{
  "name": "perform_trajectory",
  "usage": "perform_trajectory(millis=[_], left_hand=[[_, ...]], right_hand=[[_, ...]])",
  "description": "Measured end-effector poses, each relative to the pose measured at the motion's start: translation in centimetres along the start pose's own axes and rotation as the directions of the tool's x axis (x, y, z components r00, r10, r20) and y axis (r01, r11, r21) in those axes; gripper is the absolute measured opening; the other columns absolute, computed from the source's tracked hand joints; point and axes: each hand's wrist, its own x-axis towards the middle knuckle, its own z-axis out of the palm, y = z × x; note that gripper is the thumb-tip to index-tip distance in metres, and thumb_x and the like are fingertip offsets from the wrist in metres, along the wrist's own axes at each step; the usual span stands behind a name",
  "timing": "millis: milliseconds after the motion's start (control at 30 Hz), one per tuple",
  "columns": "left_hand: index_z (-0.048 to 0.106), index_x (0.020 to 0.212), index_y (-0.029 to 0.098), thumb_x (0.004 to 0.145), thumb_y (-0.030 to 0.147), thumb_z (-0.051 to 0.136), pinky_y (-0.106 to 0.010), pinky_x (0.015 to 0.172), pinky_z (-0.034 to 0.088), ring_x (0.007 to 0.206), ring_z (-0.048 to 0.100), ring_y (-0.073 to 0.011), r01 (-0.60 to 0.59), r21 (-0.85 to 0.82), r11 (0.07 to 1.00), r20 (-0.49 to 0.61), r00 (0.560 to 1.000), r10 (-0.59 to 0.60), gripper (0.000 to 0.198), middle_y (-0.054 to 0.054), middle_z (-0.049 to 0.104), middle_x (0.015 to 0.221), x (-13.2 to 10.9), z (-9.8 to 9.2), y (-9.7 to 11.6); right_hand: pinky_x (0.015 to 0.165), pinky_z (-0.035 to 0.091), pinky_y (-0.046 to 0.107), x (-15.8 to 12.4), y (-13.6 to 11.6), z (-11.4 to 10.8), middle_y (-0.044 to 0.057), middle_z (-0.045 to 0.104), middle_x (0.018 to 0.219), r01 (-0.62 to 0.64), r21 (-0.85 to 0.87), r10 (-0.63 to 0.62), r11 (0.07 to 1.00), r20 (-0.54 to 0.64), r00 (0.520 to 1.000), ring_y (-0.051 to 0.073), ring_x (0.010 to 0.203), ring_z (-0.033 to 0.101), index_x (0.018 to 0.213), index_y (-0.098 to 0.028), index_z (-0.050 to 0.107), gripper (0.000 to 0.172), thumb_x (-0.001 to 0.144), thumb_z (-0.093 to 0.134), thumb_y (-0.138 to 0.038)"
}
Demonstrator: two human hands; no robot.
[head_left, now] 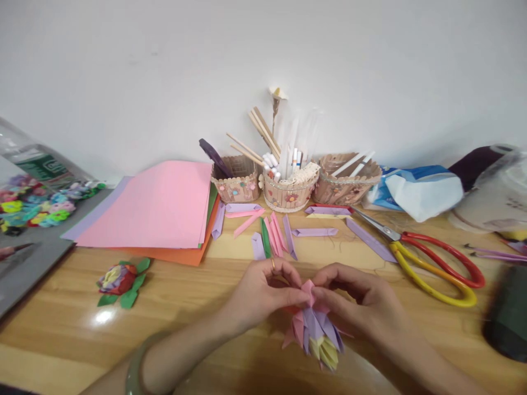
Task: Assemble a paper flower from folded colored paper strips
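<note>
Between both hands is a folded paper flower (316, 325) in pink, purple and pale yellow, its yellow part pointing down toward me. My left hand (265, 291) pinches the pink paper at its top between thumb and fingers. From the other side my right hand (356, 296) pinches the same pink part, the fingertips of both hands nearly meeting. Just beyond the hands lie several folded paper strips (291, 237) in purple, pink and green. A finished-looking paper flower (119, 278) with red, purple and yellow petals and green leaves rests on the table at the left.
Stacked coloured paper (152, 211) lies back left, beside a grey laptop (37, 263). Decorated holders (290, 195) with sticks and pens stand along the wall. Scissors with red and yellow handles (436, 269) lie right, near a tissue pack (420, 186) and a dark object (508, 312).
</note>
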Motion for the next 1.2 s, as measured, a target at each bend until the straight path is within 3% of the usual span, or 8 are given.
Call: perform_trajectory(millis=[200, 367, 567, 667, 800, 900, 1067, 1200], left_hand=[[0.056, 0.070, 0.015, 0.064, 0.035, 0.073, -0.022, 0.059, 0.044, 0.059, 0.058, -0.0102, 0.015, -0.010, 1.000, 0.087, 0.996, -0.014, 0.028, -0.001, 0.063, 0.065, -0.4, 0.0, 0.1], [0.054, 0.067, 0.016, 0.067, 0.028, 0.067, -0.024, 0.057, 0.044, 0.056, 0.056, -0.0110, -0.045, 0.072, 0.996, 0.021, 0.999, 0.044, 0.018, -0.001, 0.060, 0.061, -0.6, 0.4, 0.0], [0.062, 0.066, 0.015, 0.071, 0.016, 0.059, -0.024, 0.059, 0.044, 0.061, 0.056, -0.0124, -0.238, 0.325, 0.915, -0.037, 0.964, 0.263, 0.005, -0.003, 0.061, 0.065, -0.6, 0.4, -0.1], [0.064, 0.066, 0.015, 0.072, 0.016, 0.060, -0.026, 0.066, 0.044, 0.068, 0.057, -0.0139, -0.333, 0.464, 0.821, -0.030, 0.920, 0.390, 0.008, -0.004, 0.063, 0.067, -0.7, 0.4, 0.0], [0.059, 0.072, 0.016, 0.068, 0.021, 0.064, -0.026, 0.062, 0.046, 0.062, 0.057, -0.0127, -0.123, 0.251, 0.960, -0.061, 0.988, 0.142, 0.009, -0.002, 0.062, 0.068, -0.5, 0.4, 0.1], [0.055, 0.068, 0.016, 0.063, 0.025, 0.068, -0.025, 0.055, 0.044, 0.055, 0.055, -0.0115, 0.033, 0.122, 0.992, -0.030, 0.999, -0.030, 0.017, 0.000, 0.060, 0.063, -0.2, 0.2, 0.0], [0.056, 0.067, 0.014, 0.061, 0.026, 0.070, -0.022, 0.057, 0.040, 0.058, 0.053, -0.0096, 0.014, 0.144, 0.990, -0.008, 1.000, -0.013, 0.019, 0.001, 0.059, 0.063, 0.0, -0.1, -0.1], [0.055, 0.066, 0.014, 0.062, 0.025, 0.071, -0.020, 0.053, 0.039, 0.054, 0.052, -0.0075, 0.003, 0.115, 0.993, -0.009, 1.000, -0.002, 0.020, 0.002, 0.057, 0.061, 0.1, -0.1, 0.0]], right_hand=[[0.047, 0.043, 0.022, 0.0, 0.6, -0.5, -0.002, 0.059, 0.056, 0.143, -0.150, -0.131, 0.978, 0.085, 0.988, 0.012, 0.052, 0.054, 0.065, -0.021, 0.058, 0.019, 0.077, 0.056, -0.035], [0.054, 0.048, 0.024, -0.1, 0.5, -0.5, 0.000, 0.063, 0.062, 0.300, -0.276, -0.293, 0.913, 0.068, 0.954, 0.014, 0.058, 0.059, 0.069, -0.023, 0.060, 0.011, 0.077, 0.057, -0.028], [0.056, 0.050, 0.026, 0.1, 0.9, -0.3, 0.001, 0.066, 0.069, 0.380, -0.369, -0.389, 0.848, 0.055, 0.920, 0.015, 0.061, 0.062, 0.076, -0.024, 0.060, 0.006, 0.080, 0.055, -0.025], [0.055, 0.048, 0.027, 0.0, 1.2, -0.4, 0.001, 0.065, 0.068, 0.475, -0.485, -0.529, 0.734, 0.029, 0.848, 0.016, 0.062, 0.060, 0.079, -0.024, 0.060, 0.005, 0.080, 0.056, -0.021], [0.054, 0.047, 0.028, -0.2, 1.3, -0.7, 0.001, 0.064, 0.067, 0.530, -0.535, -0.614, 0.658, 0.027, 0.789, 0.016, 0.062, 0.059, 0.082, -0.025, 0.060, 0.007, 0.079, 0.057, -0.018], [0.055, 0.047, 0.027, -0.1, 1.2, -0.8, 0.000, 0.063, 0.067, 0.508, -0.495, -0.581, 0.705, 0.009, 0.814, 0.016, 0.062, 0.058, 0.080, -0.025, 0.061, 0.005, 0.080, 0.058, -0.021], [0.059, 0.047, 0.025, 0.2, 0.8, -1.0, 0.000, 0.063, 0.068, 0.359, -0.390, -0.391, 0.848, -0.001, 0.921, 0.014, 0.063, 0.058, 0.076, -0.023, 0.061, 0.006, 0.079, 0.058, -0.027], [0.057, 0.046, 0.022, 0.5, 0.6, -1.1, -0.001, 0.063, 0.069, 0.245, -0.259, -0.226, 0.934, 0.102, 0.969, 0.012, 0.064, 0.058, 0.077, -0.021, 0.059, 0.005, 0.077, 0.058, -0.027]])
